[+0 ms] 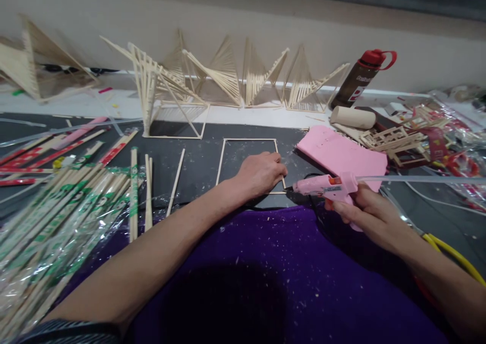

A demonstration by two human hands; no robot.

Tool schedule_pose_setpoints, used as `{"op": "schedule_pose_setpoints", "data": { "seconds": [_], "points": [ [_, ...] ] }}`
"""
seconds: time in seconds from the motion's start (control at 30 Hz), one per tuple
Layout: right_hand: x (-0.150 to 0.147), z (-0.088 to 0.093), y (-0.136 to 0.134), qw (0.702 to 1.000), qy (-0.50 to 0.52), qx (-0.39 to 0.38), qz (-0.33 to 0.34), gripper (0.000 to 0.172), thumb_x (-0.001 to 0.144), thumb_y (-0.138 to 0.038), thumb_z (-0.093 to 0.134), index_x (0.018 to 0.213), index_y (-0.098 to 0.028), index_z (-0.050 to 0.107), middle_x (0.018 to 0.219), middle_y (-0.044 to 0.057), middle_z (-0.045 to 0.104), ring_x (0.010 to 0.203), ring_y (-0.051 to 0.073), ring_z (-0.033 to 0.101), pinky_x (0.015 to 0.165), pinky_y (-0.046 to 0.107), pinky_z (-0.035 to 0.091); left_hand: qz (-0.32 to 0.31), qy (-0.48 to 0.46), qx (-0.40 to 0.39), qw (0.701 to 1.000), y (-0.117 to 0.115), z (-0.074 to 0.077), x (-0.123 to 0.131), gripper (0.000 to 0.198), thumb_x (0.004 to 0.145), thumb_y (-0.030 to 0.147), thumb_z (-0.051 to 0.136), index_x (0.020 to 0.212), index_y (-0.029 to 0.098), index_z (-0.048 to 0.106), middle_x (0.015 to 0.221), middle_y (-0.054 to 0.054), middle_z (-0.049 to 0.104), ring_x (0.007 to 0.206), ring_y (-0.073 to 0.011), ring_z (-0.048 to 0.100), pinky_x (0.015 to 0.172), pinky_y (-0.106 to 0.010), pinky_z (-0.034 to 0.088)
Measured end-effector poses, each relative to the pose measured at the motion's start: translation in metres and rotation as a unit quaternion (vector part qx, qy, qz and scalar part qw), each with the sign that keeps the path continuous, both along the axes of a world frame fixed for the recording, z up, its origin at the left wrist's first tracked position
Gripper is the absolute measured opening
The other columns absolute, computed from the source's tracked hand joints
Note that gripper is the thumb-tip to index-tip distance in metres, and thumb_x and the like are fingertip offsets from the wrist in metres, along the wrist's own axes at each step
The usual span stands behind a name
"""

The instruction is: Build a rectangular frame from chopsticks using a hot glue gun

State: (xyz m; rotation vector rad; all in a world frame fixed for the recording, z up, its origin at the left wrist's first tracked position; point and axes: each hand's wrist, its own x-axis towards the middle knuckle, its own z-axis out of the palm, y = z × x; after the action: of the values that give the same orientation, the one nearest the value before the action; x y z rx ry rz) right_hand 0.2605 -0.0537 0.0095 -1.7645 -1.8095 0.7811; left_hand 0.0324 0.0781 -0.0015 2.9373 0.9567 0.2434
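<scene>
On the dark work mat lies a square frame of thin wooden sticks (248, 139). My left hand (261, 171) is closed at the frame's right side, its curled fingertips on the stick there; the exact grip is partly hidden. A pink hot glue gun (322, 186) is in my right hand (370, 210), with the fingers wrapped round its handle. Its dark nozzle points left and meets the frame's near right corner. From the gun's back end a long translucent glue stick (417, 180) runs out to the right.
Twisted stick structures (212, 76) stand along the wall. Packaged wooden sticks (76, 207) and several loose sticks (175, 182) lie at the left. Right of the frame are a pink block (341, 154), a bottle (355, 83), a wooden cylinder (353, 117), scrap pieces (398, 136) and yellow-handled tool (451, 253).
</scene>
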Motion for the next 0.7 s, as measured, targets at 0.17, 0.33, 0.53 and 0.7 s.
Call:
{"op": "schedule_pose_setpoints", "data": {
  "seconds": [0.17,0.33,0.53,0.7],
  "points": [
    [-0.0018,0.0011,0.0004,1.000,-0.020,-0.008,0.002,0.031,0.084,-0.047,0.046,0.081,-0.017,0.053,0.068,0.002,0.049,0.057,0.012,0.044,0.046,0.025,0.038,-0.002,-0.004,0.006,1.000,0.0000,-0.0007,-0.0004,0.025,0.087,0.029,0.042,0.088,0.024,0.066,0.088,-0.004,0.058,0.078,-0.0149,0.050,0.055,-0.024,0.032],
    [-0.0029,0.0014,0.0008,1.000,-0.024,0.001,0.009,0.030,0.083,-0.047,0.046,0.076,-0.019,0.052,0.066,0.002,0.048,0.056,0.013,0.044,0.046,0.026,0.038,-0.007,-0.008,-0.002,1.000,0.0006,-0.0013,-0.0009,0.025,0.088,0.029,0.041,0.089,0.024,0.065,0.089,-0.004,0.058,0.078,-0.0151,0.051,0.057,-0.025,0.034],
    [-0.0017,0.0004,0.0010,0.999,-0.046,0.013,0.004,0.030,0.082,-0.047,0.048,0.068,-0.021,0.045,0.065,0.001,0.047,0.056,0.013,0.043,0.048,0.027,0.038,-0.002,-0.007,0.003,1.000,-0.0001,-0.0005,-0.0005,0.023,0.087,0.028,0.043,0.089,0.025,0.066,0.089,-0.004,0.059,0.080,-0.0154,0.051,0.057,-0.024,0.034],
    [-0.0015,-0.0004,0.0004,0.996,-0.076,0.036,0.003,0.033,0.083,-0.049,0.046,0.066,-0.021,0.041,0.063,0.001,0.046,0.055,0.013,0.042,0.048,0.027,0.037,-0.002,-0.004,0.004,1.000,0.0004,-0.0008,-0.0004,0.024,0.087,0.029,0.042,0.090,0.026,0.066,0.089,-0.003,0.059,0.078,-0.0148,0.051,0.056,-0.024,0.033]
  ]
}}
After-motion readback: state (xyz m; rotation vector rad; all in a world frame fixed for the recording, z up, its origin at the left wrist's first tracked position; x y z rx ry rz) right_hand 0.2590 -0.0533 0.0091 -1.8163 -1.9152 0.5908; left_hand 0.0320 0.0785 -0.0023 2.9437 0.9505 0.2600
